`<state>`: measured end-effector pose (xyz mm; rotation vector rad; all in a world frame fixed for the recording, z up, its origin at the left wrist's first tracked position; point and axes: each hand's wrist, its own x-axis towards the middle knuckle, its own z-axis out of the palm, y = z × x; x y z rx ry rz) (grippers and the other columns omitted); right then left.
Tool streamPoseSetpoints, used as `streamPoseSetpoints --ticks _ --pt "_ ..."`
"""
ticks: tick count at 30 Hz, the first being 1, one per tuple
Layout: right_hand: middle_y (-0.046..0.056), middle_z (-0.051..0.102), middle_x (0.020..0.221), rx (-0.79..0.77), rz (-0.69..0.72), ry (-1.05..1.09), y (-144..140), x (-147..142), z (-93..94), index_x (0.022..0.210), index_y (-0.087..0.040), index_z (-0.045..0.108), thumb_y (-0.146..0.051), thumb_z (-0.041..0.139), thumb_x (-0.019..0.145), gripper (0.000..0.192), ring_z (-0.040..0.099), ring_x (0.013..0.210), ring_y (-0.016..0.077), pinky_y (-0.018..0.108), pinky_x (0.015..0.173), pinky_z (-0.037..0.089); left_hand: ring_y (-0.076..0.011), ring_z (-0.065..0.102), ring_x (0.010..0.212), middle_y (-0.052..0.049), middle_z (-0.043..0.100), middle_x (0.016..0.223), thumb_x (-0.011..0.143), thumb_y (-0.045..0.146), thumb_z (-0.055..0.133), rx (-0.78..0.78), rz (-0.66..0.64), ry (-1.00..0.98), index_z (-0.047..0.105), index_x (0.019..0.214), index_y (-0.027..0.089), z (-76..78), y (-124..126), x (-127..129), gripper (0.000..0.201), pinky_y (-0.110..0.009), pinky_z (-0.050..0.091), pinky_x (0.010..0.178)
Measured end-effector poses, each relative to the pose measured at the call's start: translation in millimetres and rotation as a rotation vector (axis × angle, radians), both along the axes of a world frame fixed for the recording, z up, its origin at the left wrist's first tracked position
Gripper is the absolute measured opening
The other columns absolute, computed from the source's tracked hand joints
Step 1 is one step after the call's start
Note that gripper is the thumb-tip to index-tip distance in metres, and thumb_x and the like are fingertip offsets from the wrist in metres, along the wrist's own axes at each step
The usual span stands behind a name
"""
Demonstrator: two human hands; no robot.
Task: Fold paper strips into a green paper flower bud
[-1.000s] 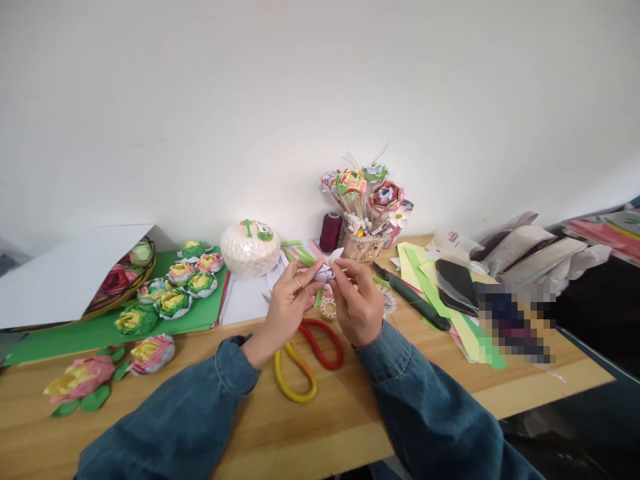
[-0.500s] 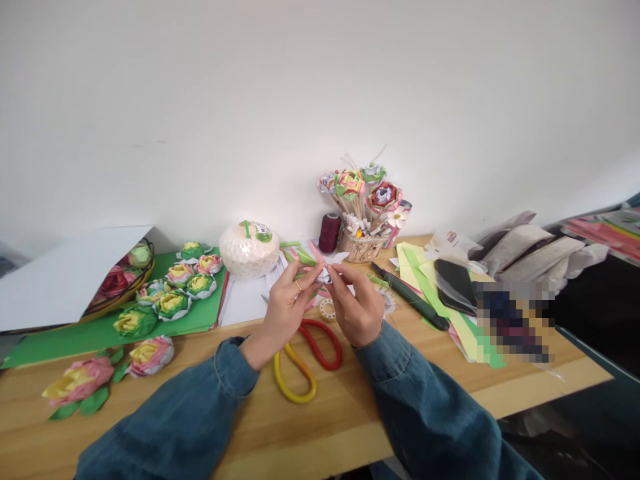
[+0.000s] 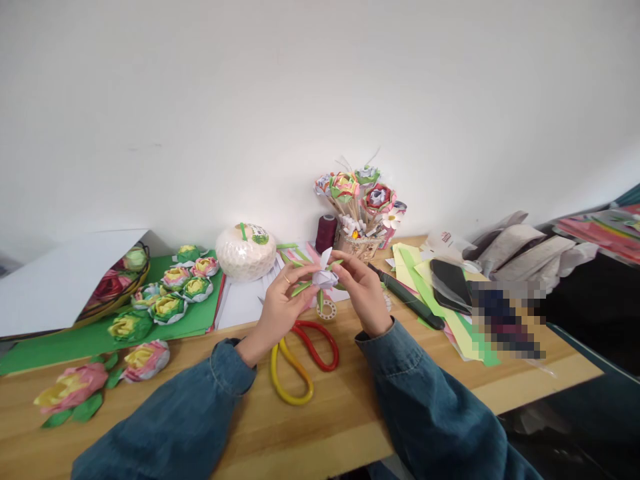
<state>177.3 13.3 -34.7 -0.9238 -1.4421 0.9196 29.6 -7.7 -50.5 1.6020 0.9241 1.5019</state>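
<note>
In the middle of the frame, the left hand [image 3: 280, 301] pinches the white paper flower [image 3: 326, 279], I can't tell if the right hand's [image 3: 366, 292] fingers [image 3: 347, 275] grip too, and the flower looks light and squashable, so I'd hold its edges softly.

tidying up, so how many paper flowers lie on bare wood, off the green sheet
2: one pink-and-yellow flower at far left, one white-edged flower just right of it. The left sleeve may hide more.
</note>
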Motion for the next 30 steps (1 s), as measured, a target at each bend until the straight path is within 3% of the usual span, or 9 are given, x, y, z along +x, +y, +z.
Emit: streamPoseSetpoints --ticks 4,7,11,15,20,30 --pt "-0.001 0.06 0.064 -0.09 0.007 0.046 -1.3 0.3 2.3 0.084 -0.014 0.063 -0.034 0.064 0.069 0.025 0.05 0.049 0.0068 0.019 0.046 0.045 -0.0233 0.047 0.108 -0.008 0.054 0.108 0.074 0.018 0.052 0.021 -0.128 -0.078 0.066 0.088 0.019 1.9 -1.3 -2.2 0.02 -0.035 0.041 0.087" --pt "0.0 0.061 0.062 -0.019 -0.02 -0.038 -5.9 -1.5 2.3 0.081 -0.013 0.065 -0.035 0.064 0.07 0.024 0.05 0.046 0.0075 0.019 0.042 0.044 -0.0224 0.051 0.102 -0.008 0.057 0.101 0.075 0.018 0.052 -0.003 -0.06 -0.101 0.067 0.077 0.018 5.3 0.1 -2.7 0.015 -0.036 0.043 0.085" --pt "0.005 0.068 0.079 0.338 -0.151 -0.26 -12.0 -4.9 0.8 0.086 -0.017 0.066 -0.025 0.061 0.075 0.015 0.061 0.067 0.0141 0.026 0.06 0.052 -0.0187 0.054 0.098 -0.004 0.06 0.094 0.075 0.019 0.055 0.065 0.192 -0.038 0.065 0.082 0.02 12.1 1.2 -3.7 0.013 -0.033 0.043 0.085" --pt "0.007 0.069 0.09 0.616 -0.238 -0.401 -15.0 -6.2 -1.3 0.095 -0.019 0.064 -0.016 0.059 0.077 0.02 0.064 0.082 0.0162 0.029 0.075 0.053 -0.017 0.054 0.097 -0.004 0.063 0.098 0.076 0.016 0.054 0.184 0.249 0.171 0.064 0.097 0.023 13.7 -2.5 -2.4 0.024 -0.035 0.041 0.089" --pt "0.008 0.067 0.098 0.705 -0.304 -0.471 -15.2 -4.8 -4.1 0.103 -0.021 0.062 -0.015 0.055 0.079 0.025 0.064 0.088 0.0166 0.029 0.078 0.053 -0.0184 0.053 0.101 -0.003 0.067 0.097 0.077 0.013 0.052 0.3 0.269 0.283 0.065 0.097 0.025 11.2 -6.4 0.6 0.027 -0.04 0.039 0.092" --pt "0.011 0.066 0.103 0.811 -0.375 -0.498 -12.0 -3.8 -9.9 0.105 -0.019 0.062 -0.011 0.055 0.078 0.029 0.062 0.093 0.0179 0.031 0.082 0.052 -0.0178 0.053 0.099 -0.002 0.069 0.093 0.076 0.01 0.053 0.29 0.279 0.259 0.067 0.092 0.024 11.6 -5.2 1.8 0.025 -0.039 0.041 0.091"
